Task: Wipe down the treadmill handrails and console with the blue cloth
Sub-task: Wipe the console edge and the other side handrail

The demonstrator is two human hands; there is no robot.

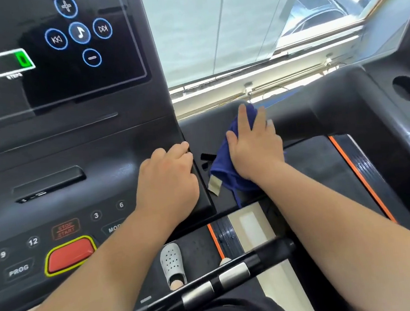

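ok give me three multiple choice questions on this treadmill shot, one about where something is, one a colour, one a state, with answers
1. Where is the blue cloth?
A. on the right side of the console, under the right hand
B. draped over the screen
C. on the running belt

2. What colour is the big button low on the console?
A. green
B. red with a yellow rim
C. white

3. What is the left hand doing?
A. pressing that button
B. resting bare on the console's right edge
C. holding the cloth

Answers:
1 A, the right hand presses the cloth flat on the dark panel beside the console.
2 B, the button is red inside a yellow outline.
3 B, the left hand lies on the console edge with nothing in its grip, apart from the cloth.
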